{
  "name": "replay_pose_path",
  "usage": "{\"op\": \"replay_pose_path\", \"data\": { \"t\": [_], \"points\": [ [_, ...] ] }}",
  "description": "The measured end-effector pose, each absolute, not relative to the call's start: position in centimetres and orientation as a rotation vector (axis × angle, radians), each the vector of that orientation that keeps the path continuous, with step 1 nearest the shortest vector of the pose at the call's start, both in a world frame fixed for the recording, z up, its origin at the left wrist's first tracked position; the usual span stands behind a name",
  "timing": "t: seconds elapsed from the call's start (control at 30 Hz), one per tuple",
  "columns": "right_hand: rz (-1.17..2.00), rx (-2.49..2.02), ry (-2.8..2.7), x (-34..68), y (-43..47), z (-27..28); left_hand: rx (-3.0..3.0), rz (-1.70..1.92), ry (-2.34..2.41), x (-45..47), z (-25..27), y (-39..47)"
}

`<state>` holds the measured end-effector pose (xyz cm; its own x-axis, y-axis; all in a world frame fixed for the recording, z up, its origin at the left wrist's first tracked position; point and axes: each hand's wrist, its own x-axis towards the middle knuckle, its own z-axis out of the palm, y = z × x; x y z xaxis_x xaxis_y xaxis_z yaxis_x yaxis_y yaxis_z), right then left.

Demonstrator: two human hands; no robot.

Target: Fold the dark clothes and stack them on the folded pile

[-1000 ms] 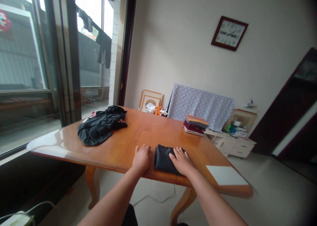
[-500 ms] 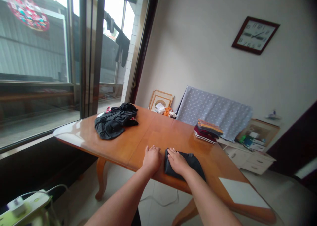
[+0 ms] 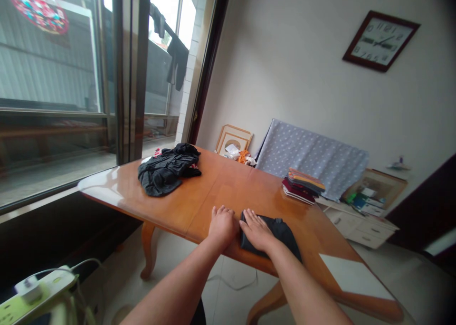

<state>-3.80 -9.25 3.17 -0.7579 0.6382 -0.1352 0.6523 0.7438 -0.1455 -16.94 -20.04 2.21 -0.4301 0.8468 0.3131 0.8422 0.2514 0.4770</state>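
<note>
A dark folded garment (image 3: 281, 231) lies near the front edge of the wooden table (image 3: 228, 187). My right hand (image 3: 257, 231) rests flat on its left part, fingers stretched out and slightly apart. Just left of the garment, my left hand (image 3: 223, 227) sits on the tabletop with its fingers curled under. The thumb side of that hand is close to the garment's left edge; whether it touches is hard to see. I make out nothing in the left hand, though its palm is hidden.
A rumpled black garment pile (image 3: 167, 170) lies at the table's far left. A stack of folded clothes (image 3: 302, 186) stands toward the back right. On the right end lies a white sheet (image 3: 352, 275). A power strip (image 3: 39, 296) with cables is at the lower left.
My left hand has shifted slightly right, nearer the garment's left edge. My right hand stays flat on the garment. The whole view has tilted a little.
</note>
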Motion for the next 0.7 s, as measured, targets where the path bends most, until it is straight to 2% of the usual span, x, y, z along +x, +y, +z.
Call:
{"op": "replay_pose_path", "data": {
  "t": [0.37,0.53,0.7],
  "points": [
    [-0.372,1.079,2.861,-4.0,-9.6,3.6,1.743,0.877,2.505,-16.9,2.2,-20.1],
    [-0.705,1.138,3.019,-2.8,-8.6,5.4,1.713,0.815,2.538,-17.1,2.7,-20.1],
    [-0.997,1.486,3.208,2.6,-5.8,8.3,1.744,0.791,2.526,-17.0,3.7,-19.4]
  ]
}}
